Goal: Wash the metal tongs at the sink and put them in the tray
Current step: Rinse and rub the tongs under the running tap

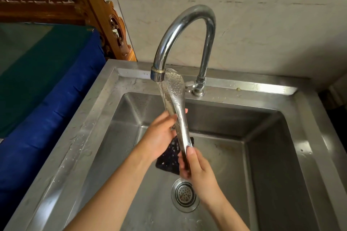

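From the head camera, the person is holding the metal tongs (177, 107) nearly upright over the basin of the steel sink (266, 129). The perforated head is sitting just beside the spout of the curved faucet (185, 22), and water is running down over it. The left hand (160, 137) is gripping the middle of the tongs, its fingers curling round the arms and one fingertip showing on the far side. The right hand (197, 167) is holding the lower handle end, with the thumb pressing on top and the other fingers wrapping underneath. The two arms of the tongs are lying close together. A dark scrubbing pad (168, 159) is lying on the basin floor behind the hands, near the drain strainer (185, 195). A blue cloth (47, 110) is hanging to the left of the sink.
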`<state>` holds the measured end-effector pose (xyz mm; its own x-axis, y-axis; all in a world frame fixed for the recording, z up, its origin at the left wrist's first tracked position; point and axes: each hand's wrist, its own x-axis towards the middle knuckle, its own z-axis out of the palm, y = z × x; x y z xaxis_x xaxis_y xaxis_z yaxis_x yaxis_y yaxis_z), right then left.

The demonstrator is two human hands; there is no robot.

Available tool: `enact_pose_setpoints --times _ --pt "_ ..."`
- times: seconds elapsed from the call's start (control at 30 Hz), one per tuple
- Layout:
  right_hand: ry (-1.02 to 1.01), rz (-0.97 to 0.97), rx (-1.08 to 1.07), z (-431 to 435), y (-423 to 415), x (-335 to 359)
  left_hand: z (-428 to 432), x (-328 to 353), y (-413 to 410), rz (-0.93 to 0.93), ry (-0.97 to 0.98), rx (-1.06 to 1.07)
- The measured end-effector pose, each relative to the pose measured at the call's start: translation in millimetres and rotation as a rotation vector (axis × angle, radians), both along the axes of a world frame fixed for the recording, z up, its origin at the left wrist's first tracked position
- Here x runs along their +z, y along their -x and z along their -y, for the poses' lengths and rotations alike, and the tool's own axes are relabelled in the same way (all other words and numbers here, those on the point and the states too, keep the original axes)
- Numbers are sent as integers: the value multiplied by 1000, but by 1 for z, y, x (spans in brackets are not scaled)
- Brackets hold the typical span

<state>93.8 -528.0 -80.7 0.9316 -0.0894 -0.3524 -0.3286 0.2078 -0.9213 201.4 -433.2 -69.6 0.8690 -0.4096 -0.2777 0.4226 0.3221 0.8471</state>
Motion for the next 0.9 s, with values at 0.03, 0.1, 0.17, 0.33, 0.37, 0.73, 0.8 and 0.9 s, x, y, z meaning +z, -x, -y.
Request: enact_pose_setpoints --times 0.03,0.1,0.17,0.33,0.37,0.73,0.8,0.9 --pt "-24 -3 -21 -1 0 -1 -5 1 0 21 -30 -20" --pt "-71 -4 -52 -2 1 -3 -13 5 0 75 -78 -68" --pt "-101 2 -63 -2 0 -4 -19 10 0 128 -128 -107" --pt "-92 31 -15 -2 -10 -6 -28 22 1 202 -253 -113" --pt "-83 36 -4 -2 -13 -6 -29 24 0 204 -281 -101" --pt "-278 55 -62 -3 -67 -13 -26 54 -17 356 -405 74" --pt "-367 21 -84 -4 -77 -14 -24 59 -18 393 -443 128" --pt "-495 -41 -100 -7 -91 -13 -23 65 -19 427 -461 168"
